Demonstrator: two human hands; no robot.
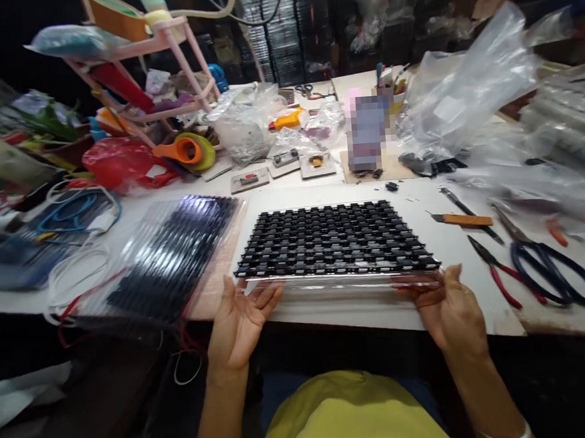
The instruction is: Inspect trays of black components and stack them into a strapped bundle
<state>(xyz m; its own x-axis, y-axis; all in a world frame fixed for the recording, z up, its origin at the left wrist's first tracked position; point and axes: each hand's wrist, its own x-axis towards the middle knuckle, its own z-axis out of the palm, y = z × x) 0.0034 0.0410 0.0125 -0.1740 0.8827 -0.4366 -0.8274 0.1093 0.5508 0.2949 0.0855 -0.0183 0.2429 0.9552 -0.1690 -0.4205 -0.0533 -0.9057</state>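
Observation:
A clear plastic tray [337, 284] filled with rows of small black parts [331, 239] lies on the white table in front of me. My left hand [237, 323] cups its near left corner from below, palm up. My right hand [452, 311] grips its near right corner. A second tray of black parts [167, 258] under a clear cover lies to the left, overhanging the table's front edge.
Scissors [556, 270], red-handled pliers [496, 268] and an orange utility knife [460, 219] lie at the right. Clear plastic bags [468, 86] pile at the back right. Cables [75, 217], tape rolls [190, 151] and a pink rack [161, 61] crowd the left and back.

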